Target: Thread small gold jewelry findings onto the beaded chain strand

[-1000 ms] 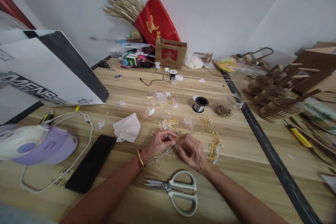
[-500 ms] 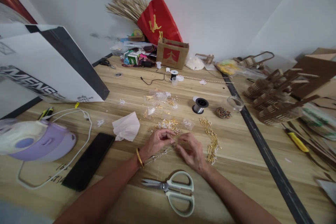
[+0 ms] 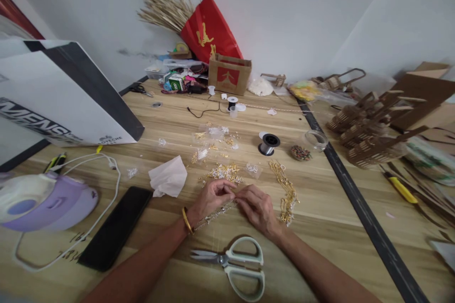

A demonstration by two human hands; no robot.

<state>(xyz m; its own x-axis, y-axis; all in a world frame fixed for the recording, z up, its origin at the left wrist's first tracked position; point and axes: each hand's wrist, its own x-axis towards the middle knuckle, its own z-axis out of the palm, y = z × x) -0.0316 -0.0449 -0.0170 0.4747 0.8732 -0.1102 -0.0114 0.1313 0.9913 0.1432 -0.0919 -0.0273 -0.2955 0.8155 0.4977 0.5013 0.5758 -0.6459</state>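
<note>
Pinching one end of a beaded chain point(image 3: 215, 214) with closed fingertips of both the left hand point(image 3: 210, 200) and the right hand point(image 3: 259, 207), close together just above the tabletop point(image 3: 330, 220). Strung back from there along the near side of the left hand toward the bangle point(image 3: 186, 220). With a pile of gold and clear pieces point(image 3: 223, 171) just beyond, pale-handled scissors point(image 3: 226, 260) on the near side, and gold chains point(image 3: 288, 194) beside the right hand.
</note>
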